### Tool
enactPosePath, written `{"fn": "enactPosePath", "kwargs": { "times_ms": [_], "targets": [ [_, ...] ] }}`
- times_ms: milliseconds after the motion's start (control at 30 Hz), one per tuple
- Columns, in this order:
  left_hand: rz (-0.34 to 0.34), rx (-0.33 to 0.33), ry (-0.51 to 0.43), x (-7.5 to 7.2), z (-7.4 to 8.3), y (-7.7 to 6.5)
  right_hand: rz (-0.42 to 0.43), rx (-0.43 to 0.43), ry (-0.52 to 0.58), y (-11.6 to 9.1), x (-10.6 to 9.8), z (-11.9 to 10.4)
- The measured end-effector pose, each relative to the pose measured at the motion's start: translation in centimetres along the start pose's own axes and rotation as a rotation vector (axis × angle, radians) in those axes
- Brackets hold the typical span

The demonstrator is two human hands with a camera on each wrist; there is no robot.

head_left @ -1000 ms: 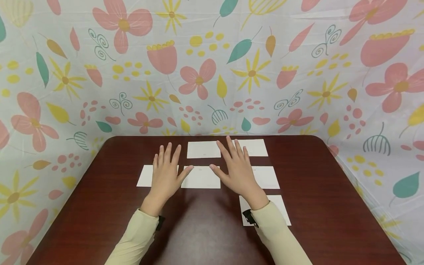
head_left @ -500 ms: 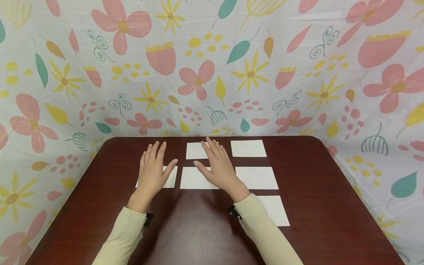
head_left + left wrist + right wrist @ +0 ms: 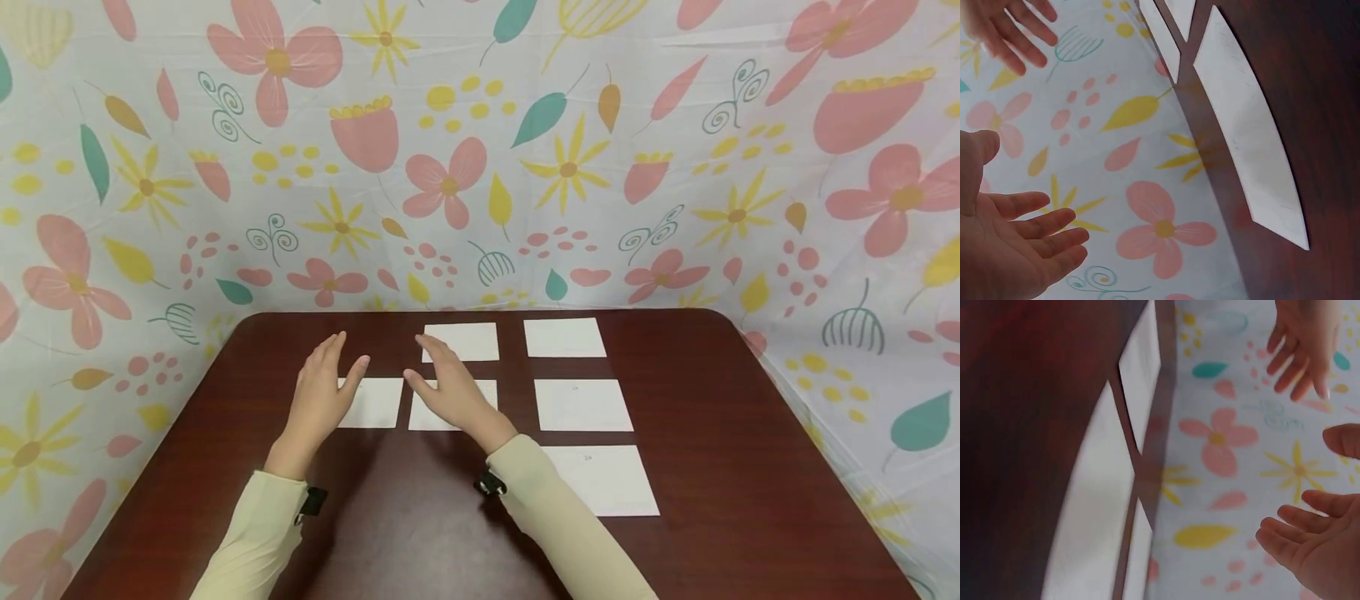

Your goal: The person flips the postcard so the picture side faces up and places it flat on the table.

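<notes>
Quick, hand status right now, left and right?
Left hand: open, holding nothing; it partly covers the leftmost white card in the head view.
Right hand: open, fingers extended, holding nothing.

White cards (image 3: 1247,134) on dark tabletop (image 3: 1325,94)

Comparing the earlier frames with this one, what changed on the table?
In the head view, both hands shifted left: the left hand is now near the left end of the middle row, and the right hand overlaps that row's middle card. Nothing was picked up or let go. All six white cards lie where they were on the dark table.
</notes>
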State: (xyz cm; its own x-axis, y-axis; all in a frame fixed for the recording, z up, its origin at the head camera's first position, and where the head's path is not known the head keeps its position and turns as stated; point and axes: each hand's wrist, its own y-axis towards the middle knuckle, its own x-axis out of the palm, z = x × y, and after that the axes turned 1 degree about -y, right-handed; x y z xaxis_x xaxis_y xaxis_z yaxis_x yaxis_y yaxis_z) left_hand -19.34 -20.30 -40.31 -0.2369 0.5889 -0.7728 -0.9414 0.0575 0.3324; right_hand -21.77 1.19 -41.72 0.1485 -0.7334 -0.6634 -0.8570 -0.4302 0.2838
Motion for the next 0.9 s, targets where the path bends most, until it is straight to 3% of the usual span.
{"fn": "enactPosePath", "kwargs": {
  "times_ms": [267,533,900],
  "targets": [
    [-0.101,-0.109,-0.107,-0.3,-2.1,0.1,-0.068,0.151,0.212,0.1,3.5,-0.6],
    [-0.169,-0.167,-0.127,-0.5,-4.1,0.2,-0.094,0.302,0.333,0.1,6.0,-0.9],
    [-0.323,-0.277,-0.123,0.0,-6.6,-0.2,-0.123,0.429,0.472,-0.4,7.3,-1.0]
  ]
}}
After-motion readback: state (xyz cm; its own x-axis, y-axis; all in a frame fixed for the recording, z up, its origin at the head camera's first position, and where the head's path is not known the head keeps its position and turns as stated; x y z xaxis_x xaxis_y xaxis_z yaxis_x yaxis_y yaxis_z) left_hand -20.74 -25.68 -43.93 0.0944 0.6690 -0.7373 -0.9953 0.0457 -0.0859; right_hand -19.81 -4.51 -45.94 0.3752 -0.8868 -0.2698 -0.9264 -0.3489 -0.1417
